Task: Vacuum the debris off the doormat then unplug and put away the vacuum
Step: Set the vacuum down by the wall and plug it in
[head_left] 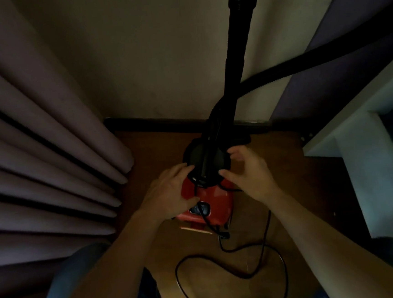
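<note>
Two forearms (120,262) reach from the bottom edge. Left hand (170,189) rests on the red vacuum (215,194) mid-frame, grip spread; right hand (247,168) curls at its black top, grip unclear. Cord (247,277) loops below.

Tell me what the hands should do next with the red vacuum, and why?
Probably pick up the loose power cord and wind it up. It lies in loops on the wooden floor, while the red vacuum already stands by the wall with the left hand and right hand at its top.
</note>
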Action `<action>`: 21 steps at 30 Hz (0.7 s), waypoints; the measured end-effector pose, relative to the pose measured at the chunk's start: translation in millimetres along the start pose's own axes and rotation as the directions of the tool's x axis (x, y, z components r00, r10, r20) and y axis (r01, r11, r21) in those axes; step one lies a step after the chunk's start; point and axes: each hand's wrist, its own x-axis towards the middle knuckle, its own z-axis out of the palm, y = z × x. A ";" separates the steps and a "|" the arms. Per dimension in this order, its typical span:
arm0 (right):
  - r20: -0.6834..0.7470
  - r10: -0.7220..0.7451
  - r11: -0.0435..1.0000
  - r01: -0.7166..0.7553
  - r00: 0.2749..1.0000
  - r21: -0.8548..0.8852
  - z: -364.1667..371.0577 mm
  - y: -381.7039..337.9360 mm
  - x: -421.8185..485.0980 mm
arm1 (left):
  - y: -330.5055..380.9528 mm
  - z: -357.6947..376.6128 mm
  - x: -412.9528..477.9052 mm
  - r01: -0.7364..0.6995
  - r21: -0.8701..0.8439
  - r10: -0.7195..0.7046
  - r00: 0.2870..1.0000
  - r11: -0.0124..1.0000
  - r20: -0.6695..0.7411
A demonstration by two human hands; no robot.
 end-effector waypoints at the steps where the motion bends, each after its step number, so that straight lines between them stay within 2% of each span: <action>1: 0.048 -0.019 0.999 0.021 0.999 -0.036 4.5 0.3 -2.8 | -0.5 3.2 1.1 -0.007 0.001 0.007 1.000 1.000 0.017; 6: 0.219 -0.021 0.972 0.071 0.976 -0.225 22.8 5.3 -20.2 | -6.1 21.7 -2.6 -0.080 0.097 0.072 0.994 0.992 0.083; 10: 0.086 -0.101 0.946 0.123 0.991 -0.299 34.8 1.4 -32.0 | -8.7 26.7 -6.6 -0.126 0.113 0.110 0.984 0.986 0.140; 14: 0.225 -0.044 0.917 0.129 0.973 -0.378 48.3 -3.4 -42.7 | -11.4 22.7 -10.8 -0.148 0.084 0.132 0.976 0.985 0.171; 18: 0.185 -0.009 0.907 0.086 0.983 -0.412 61.7 -14.9 -42.4 | -15.3 23.1 -12.8 -0.117 0.062 0.100 0.969 0.991 0.226; 21: 0.200 0.063 0.945 0.005 0.978 -0.327 74.3 -26.8 -42.6 | -16.4 22.8 -12.4 -0.095 -0.035 0.100 0.967 0.995 0.233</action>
